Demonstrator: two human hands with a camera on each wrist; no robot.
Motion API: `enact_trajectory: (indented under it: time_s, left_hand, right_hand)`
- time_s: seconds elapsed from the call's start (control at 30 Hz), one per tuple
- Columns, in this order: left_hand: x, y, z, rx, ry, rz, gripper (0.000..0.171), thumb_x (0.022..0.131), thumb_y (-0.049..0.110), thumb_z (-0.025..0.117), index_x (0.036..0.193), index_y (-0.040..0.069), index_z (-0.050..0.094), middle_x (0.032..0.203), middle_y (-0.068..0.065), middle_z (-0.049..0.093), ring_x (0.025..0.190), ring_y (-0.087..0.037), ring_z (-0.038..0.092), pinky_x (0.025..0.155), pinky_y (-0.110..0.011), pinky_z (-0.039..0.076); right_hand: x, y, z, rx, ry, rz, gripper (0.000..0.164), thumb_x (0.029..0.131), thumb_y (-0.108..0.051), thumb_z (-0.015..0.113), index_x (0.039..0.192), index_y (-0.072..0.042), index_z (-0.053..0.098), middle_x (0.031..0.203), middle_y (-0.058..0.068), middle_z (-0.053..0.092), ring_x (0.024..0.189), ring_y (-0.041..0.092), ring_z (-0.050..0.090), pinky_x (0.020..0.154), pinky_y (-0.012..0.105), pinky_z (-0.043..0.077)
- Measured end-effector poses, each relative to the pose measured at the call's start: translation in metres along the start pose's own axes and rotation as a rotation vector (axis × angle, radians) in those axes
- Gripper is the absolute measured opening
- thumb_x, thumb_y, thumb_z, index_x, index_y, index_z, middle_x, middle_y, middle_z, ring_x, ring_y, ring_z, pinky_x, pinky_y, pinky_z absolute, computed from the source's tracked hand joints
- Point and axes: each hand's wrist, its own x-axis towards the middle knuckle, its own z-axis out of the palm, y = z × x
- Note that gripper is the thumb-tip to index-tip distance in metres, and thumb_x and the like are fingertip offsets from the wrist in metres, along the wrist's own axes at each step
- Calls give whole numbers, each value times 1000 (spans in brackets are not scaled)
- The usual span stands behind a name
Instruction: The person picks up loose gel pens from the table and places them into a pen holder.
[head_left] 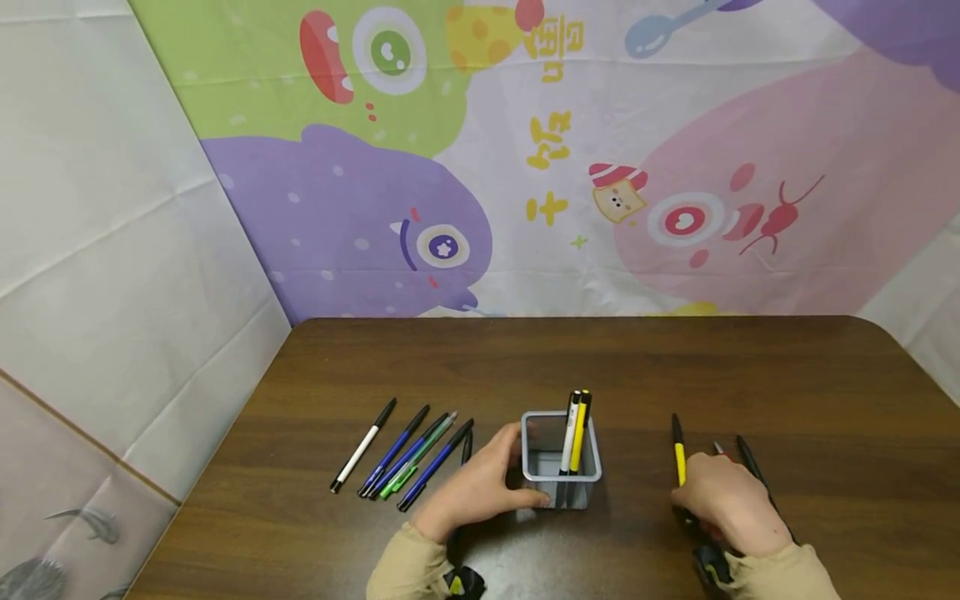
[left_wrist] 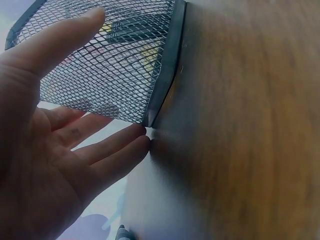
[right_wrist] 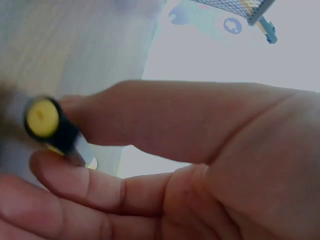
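Observation:
A square grey mesh pen holder [head_left: 561, 492] stands on the wooden table, with a white marker [head_left: 570, 429] and a yellow marker [head_left: 580, 437] upright inside it. My left hand [head_left: 483, 483] grips the holder from its left side, thumb across the near face. In the left wrist view, the thumb [left_wrist: 55, 42] lies along the mesh and the fingertips meet its lower edge. My right hand [head_left: 731, 500] is to the right of the holder, pinching a yellow marker with a black cap [head_left: 678, 450] between thumb and index finger. The marker's yellow end [right_wrist: 42, 118] faces the right wrist camera.
On the left lie a white marker [head_left: 363, 446], several blue pens [head_left: 397, 450] and a green pen [head_left: 427, 454]. A black pen [head_left: 750, 458] and a red-and-grey pen [head_left: 720, 450] lie just beyond the right hand, partly hidden. A cartoon-printed cloth [head_left: 540, 275] hangs behind the table.

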Motion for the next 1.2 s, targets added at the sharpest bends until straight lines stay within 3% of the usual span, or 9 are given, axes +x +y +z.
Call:
enact_trajectory:
  time_s: [0.2, 0.3, 0.53, 0.87, 1.2]
  left_hand:
    - [0, 0, 1, 0, 3, -5, 80, 73, 37, 75, 134, 12, 31, 119, -7, 48, 108, -16, 54, 90, -29, 43]
    - [-1, -1, 1, -2, 4, -9, 80, 73, 38, 75, 134, 12, 31, 119, -7, 48, 109, -16, 54, 91, -29, 43]
    - [0, -1, 0, -9, 4, -5, 78, 73, 37, 75, 133, 12, 32, 119, -7, 48, 109, -16, 54, 91, -29, 43]
    - [-1, 1, 0, -3, 7, -6, 79, 72, 37, 76, 133, 12, 32, 119, -6, 49, 108, -16, 54, 91, -29, 43]
    - [0, 1, 0, -12, -1, -7, 79, 72, 38, 75, 134, 12, 32, 119, -6, 48, 109, -16, 54, 91, -29, 43]
  right_hand:
    - [-2, 2, -9, -35, 7, 5, 22, 85, -22, 55, 74, -3, 55, 67, 9, 52, 60, 24, 52, 53, 36, 41]
    - [-4, 2, -12, -41, 49, 12, 23, 84, -23, 56, 77, -1, 56, 69, 11, 52, 65, 27, 51, 55, 39, 41]
    - [-13, 0, -19, -6, 206, 19, 29, 85, -24, 55, 80, 4, 58, 70, 15, 56, 63, 32, 55, 50, 42, 42]
    - [-23, -2, -24, 51, 428, 1, 27, 84, -22, 57, 73, 2, 61, 66, 25, 58, 55, 38, 54, 44, 46, 40]
    - [-25, -5, -21, 99, 670, -52, 21, 84, -14, 56, 94, 3, 62, 75, 25, 62, 50, 36, 53, 39, 43, 37]
